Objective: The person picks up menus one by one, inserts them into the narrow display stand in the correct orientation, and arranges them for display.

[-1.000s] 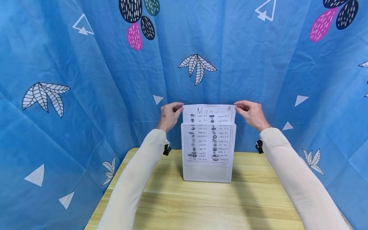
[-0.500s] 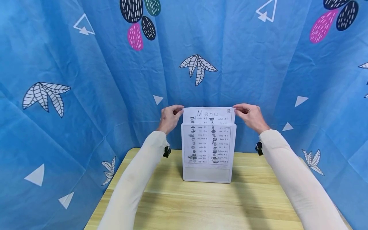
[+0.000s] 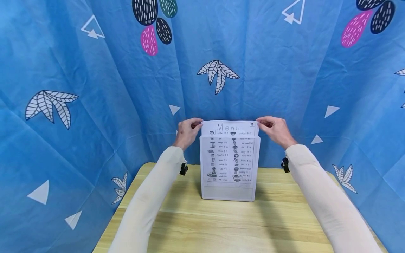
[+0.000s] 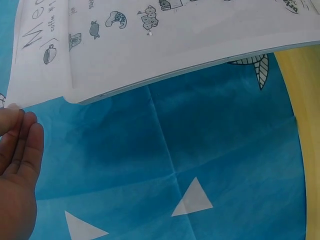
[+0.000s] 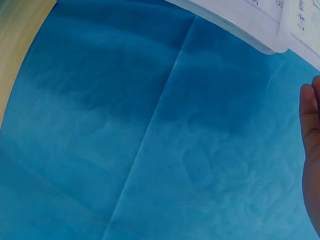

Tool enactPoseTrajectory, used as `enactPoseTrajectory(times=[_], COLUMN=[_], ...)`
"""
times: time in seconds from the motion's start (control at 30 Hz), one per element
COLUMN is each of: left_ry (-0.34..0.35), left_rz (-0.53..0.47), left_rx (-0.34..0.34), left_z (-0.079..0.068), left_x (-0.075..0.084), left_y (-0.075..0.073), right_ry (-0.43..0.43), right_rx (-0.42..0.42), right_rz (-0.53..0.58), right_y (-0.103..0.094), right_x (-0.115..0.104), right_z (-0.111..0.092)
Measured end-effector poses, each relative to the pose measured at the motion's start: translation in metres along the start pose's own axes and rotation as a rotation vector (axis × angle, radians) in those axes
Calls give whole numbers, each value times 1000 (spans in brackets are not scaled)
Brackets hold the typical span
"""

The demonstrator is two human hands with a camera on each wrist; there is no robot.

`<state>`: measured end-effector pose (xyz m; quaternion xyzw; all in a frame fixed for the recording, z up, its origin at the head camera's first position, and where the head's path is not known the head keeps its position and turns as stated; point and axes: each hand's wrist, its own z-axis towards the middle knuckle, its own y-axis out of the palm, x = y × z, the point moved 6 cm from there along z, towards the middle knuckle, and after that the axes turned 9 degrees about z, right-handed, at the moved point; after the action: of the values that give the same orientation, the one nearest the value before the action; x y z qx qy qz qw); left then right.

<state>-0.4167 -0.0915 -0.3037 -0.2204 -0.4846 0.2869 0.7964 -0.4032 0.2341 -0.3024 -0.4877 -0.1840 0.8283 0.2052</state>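
Note:
A handwritten menu sheet (image 3: 227, 128) with small food drawings sits partly inside a clear-fronted upright sign holder (image 3: 227, 192). Its titled top strip sticks out above the holder's upper edge, and the lower part shows through the front. My left hand (image 3: 186, 132) pinches the sheet's top left corner between thumb and fingers. At the top right corner my right hand (image 3: 276, 130) pinches the paper the same way. In the left wrist view, the fingertips of the left hand (image 4: 20, 160) meet at the paper's corner. Only part of the right hand (image 5: 311, 135) enters the right wrist view.
The holder stands on a light wooden table (image 3: 234, 225), near its far edge. A blue patterned curtain (image 3: 269, 70) hangs behind the table and along both sides. Dark wrist cameras (image 3: 183, 168) are strapped below each hand.
Both hands have moved down a little with the menu sheet, which has slid deeper into the holder. Less of it shows above the holder's edge. The holder has stayed in place.

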Motion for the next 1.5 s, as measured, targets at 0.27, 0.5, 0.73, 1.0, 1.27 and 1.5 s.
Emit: enactPoseTrajectory(times=[0.27,0.5,0.73,1.0,1.27,1.5], left_ry=[10,28,24,6,-6,24], left_rz=[19,36,44,38,39,65], left_rx=[0,-5,-9,-36,-64,-80], left_z=[-2,-4,-5,-7,-9,-10], left_x=[-4,-7,-10,-10,-14,-15], left_y=[3,5,7,10,14,17], right_ry=[-9,-12,-11,13,10,11], right_rx=[-5,-19,-27,-38,-42,-62], right_rz=[-3,-3,-9,-8,-13,-31], right_y=[2,4,7,8,9,9], right_x=[3,7,10,13,17,20], right_z=[-2,-4,-6,-10,-11,-14])
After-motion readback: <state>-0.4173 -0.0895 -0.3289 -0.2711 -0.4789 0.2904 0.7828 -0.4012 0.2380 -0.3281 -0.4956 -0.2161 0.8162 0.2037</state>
